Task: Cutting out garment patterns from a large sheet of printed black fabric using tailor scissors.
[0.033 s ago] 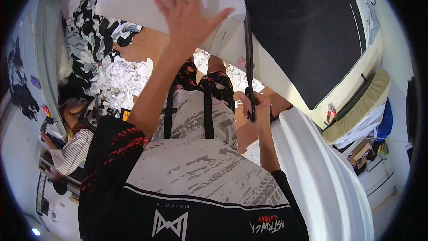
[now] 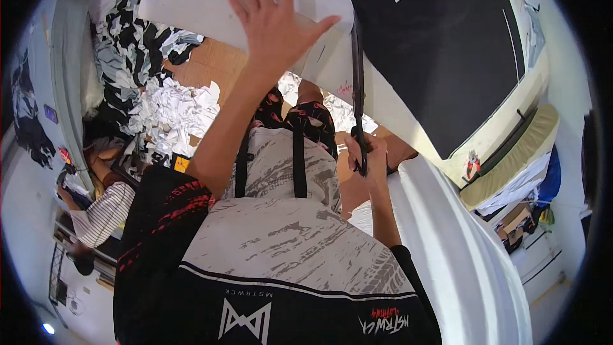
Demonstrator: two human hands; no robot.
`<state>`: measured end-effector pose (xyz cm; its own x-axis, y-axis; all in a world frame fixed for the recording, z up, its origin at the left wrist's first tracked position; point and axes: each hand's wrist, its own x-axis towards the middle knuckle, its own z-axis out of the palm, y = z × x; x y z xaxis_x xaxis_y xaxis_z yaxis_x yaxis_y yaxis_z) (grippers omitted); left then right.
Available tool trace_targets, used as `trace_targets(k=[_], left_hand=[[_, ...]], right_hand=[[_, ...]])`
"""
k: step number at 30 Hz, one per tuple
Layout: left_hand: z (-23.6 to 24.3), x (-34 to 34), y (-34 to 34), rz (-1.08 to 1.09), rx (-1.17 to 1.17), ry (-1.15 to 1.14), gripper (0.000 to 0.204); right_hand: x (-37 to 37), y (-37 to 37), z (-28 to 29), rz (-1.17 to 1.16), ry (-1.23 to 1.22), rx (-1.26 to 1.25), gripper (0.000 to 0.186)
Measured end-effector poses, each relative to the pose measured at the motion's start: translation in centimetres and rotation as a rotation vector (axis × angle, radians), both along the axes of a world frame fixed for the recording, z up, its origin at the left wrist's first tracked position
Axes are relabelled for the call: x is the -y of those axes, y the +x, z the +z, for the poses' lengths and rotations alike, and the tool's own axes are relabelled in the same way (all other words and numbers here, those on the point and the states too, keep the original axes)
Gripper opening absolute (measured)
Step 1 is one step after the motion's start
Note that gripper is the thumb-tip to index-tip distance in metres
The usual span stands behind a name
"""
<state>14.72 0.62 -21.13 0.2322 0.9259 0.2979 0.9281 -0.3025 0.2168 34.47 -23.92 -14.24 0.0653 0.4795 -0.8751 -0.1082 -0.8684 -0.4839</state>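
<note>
My left hand (image 2: 274, 35) lies open, fingers spread, on a pale white sheet (image 2: 179, 0) at the top of the view. My right hand (image 2: 370, 153) grips the handles of long dark scissors (image 2: 357, 70), whose blades lie along the border between the pale sheet and a large black piece with white printing (image 2: 440, 64). Whether the blades are apart is hard to tell. Thin marks show on the pale sheet beside the blades. Beneath it, my legs in dark patterned shorts (image 2: 310, 121) show.
Heaped white scraps (image 2: 169, 115) and black-and-grey scraps (image 2: 128, 45) cover much of the brown floor (image 2: 198, 64). A person in a striped top (image 2: 102, 217) is at lower left. Draped white fabric (image 2: 460, 255) hangs at right, beside a long khaki padded board (image 2: 511, 160) and boxes (image 2: 514, 220).
My left hand has shifted very slightly to the right. My right hand and the scissors look nearly the same.
</note>
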Motion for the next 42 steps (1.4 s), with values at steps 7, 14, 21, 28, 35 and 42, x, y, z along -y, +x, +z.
trace_targets(k=[7, 14, 21, 28, 35, 42], left_hand=[[2.0, -0.2, -2.3, 0.03, 0.089, -0.147, 0.117], [3.2, -0.3, -4.3, 0.054, 0.14, -0.165, 0.119], [5.2, -0.5, -5.8, 0.072, 0.14, -0.217, 0.118], [7.0, -0.2, -8.2, 0.085, 0.168, -0.272, 0.121], [8.3, 0.0, -10.7, 0.122, 0.159, -0.474, 0.126], [9.1, -0.3, -12.0, 0.172, 0.153, -0.526, 0.129]], right_hand=[[-3.5, -0.4, 2.0, 0.063, 0.128, -0.186, 0.031], [-7.0, -2.0, 2.4, -0.006, 0.114, -0.183, 0.031], [-8.0, -0.2, 3.6, 0.222, 0.085, -0.048, 0.027], [-10.4, 2.2, 4.5, 0.364, 0.012, 0.003, 0.027], [-13.9, 2.8, 5.8, 0.505, -0.066, -0.001, 0.026], [-18.0, 2.8, 4.1, 0.644, 0.098, -0.145, 0.029]])
